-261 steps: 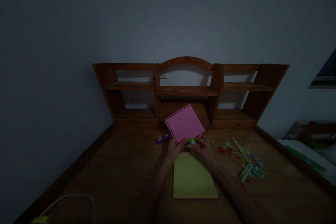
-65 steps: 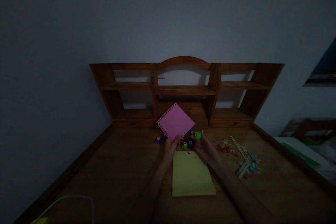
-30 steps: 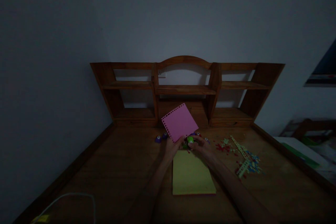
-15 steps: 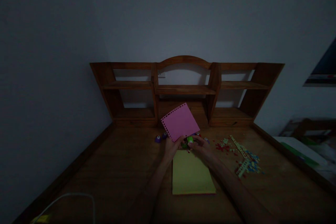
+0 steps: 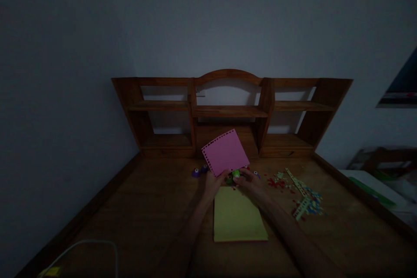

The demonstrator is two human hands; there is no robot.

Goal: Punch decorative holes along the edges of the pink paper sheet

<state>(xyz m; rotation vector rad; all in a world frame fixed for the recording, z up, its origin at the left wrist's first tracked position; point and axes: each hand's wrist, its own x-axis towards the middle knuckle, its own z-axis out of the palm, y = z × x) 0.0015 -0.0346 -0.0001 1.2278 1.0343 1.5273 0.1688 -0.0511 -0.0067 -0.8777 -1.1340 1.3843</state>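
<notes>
A pink sheet of paper (image 5: 226, 152) is held up and tilted above the table, with small holes along its left and upper edges. My left hand (image 5: 213, 182) pinches its lower edge. Close beside it, my right hand (image 5: 250, 181) is closed around a small green hole punch (image 5: 236, 174), which sits at the sheet's lower right edge. Whether the punch is pressed down cannot be made out. Below both hands lies a stack of yellow paper (image 5: 239, 219). Small purple pieces with eye-like spots (image 5: 196, 173) stand behind the hands, partly hidden by the sheet.
Loose red, blue and pale small pieces (image 5: 312, 204) with pale perforated strips (image 5: 295, 181) lie on the right of the wooden table (image 5: 156, 208). A wooden shelf unit (image 5: 230, 113) stands along the back. A white cable (image 5: 97, 241) loops at the front left.
The pink sheet has shifted slightly to the right and turned a little. Both hands stay in nearly the same place, with the green punch still in the right one.
</notes>
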